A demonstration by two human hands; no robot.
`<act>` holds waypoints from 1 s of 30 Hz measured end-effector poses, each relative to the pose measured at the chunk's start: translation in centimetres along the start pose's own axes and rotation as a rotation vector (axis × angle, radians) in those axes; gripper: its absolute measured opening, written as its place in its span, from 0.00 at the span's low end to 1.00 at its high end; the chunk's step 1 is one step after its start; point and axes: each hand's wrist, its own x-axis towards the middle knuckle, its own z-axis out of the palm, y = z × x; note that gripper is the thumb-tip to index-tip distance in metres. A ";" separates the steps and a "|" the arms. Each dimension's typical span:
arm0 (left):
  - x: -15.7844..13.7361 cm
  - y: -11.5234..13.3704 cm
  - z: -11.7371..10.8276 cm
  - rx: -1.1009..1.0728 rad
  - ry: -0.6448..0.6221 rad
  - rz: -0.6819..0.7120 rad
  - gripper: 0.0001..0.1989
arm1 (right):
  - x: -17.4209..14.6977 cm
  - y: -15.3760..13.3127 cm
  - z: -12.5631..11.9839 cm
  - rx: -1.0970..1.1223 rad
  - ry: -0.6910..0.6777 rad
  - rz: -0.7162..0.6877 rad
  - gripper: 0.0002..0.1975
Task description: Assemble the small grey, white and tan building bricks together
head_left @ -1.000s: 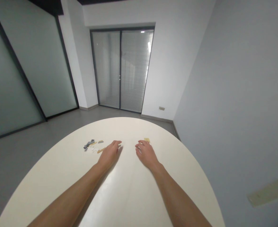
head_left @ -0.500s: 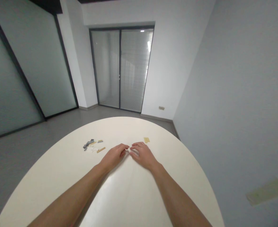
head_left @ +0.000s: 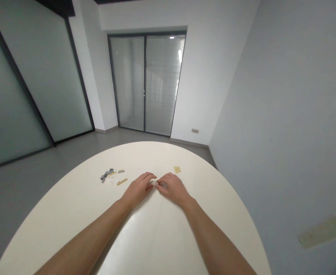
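Observation:
A small white piece (head_left: 154, 183) sits between the fingertips of both hands; its exact kind is too small to make out. From the left, my left hand (head_left: 140, 187) pinches it with thumb and fingers. On the other side my right hand (head_left: 172, 186) has its fingertips closed on the piece's right end. To the left of my hands lies a loose group of small parts: grey pieces (head_left: 107, 174), white pieces (head_left: 113, 180) and a tan strip (head_left: 122, 181). Beyond my right hand is a flat yellow piece (head_left: 177, 169).
Everything lies on a round white table (head_left: 70, 214). A plain wall (head_left: 285, 114) rises close on the right, with a strip of tape (head_left: 323, 232) on it. Glass doors (head_left: 145, 84) stand behind the table, and frosted panels (head_left: 42, 68) on the left.
My right fingertips have moved slightly left and closed in on the white piece, which shows more clearly between the hands. My left hand has barely moved.

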 end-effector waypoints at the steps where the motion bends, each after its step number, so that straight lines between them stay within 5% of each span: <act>1: 0.0 -0.1 0.0 0.035 0.006 -0.027 0.16 | 0.0 0.0 0.0 0.001 0.012 0.009 0.06; 7: -0.1 -0.2 -0.1 0.140 0.036 -0.127 0.12 | -0.1 0.1 0.0 0.018 0.089 0.019 0.08; 30: 0.0 -0.2 -0.3 0.155 0.069 -0.113 0.10 | 0.0 0.3 0.1 0.059 0.161 -0.038 0.08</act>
